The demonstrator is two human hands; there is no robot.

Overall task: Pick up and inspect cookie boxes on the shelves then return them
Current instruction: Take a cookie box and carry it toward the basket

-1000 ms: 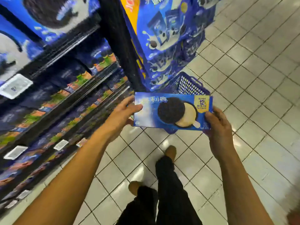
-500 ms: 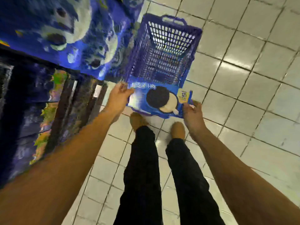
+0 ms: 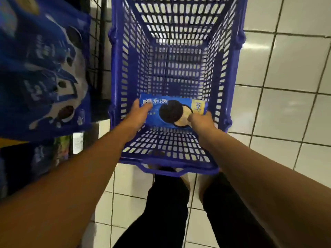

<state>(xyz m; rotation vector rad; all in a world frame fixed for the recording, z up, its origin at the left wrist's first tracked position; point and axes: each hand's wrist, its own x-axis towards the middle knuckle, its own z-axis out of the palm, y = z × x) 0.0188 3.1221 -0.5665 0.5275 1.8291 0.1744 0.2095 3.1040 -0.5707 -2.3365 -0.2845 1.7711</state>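
Holding the cookie box (image 3: 172,111) at both ends, you have it face up at the centre of the frame, inside the walls of the blue shopping basket (image 3: 232,72), which stands on the white tiled floor (image 3: 290,108). Your left hand (image 3: 138,115) grips the box's left end, thumb lying over the printed front. Your right hand (image 3: 201,120) pinches the lower right corner, fingers curled in beneath the yellow label. Whether the box rests on the basket's bottom or hangs just above it cannot be told from this view.

Judged against the task, the step in hand is the inspection hold, yet the box sits well apart from the shelves (image 3: 35,158), which run down the left edge of the frame under the blue display banner (image 3: 43,72). The return is not yet done. The next move calls for keeping both grips firm, lifting the box clear of the basket rim without catching the mesh, and carrying it toward the left of the frame to a shelf slot.
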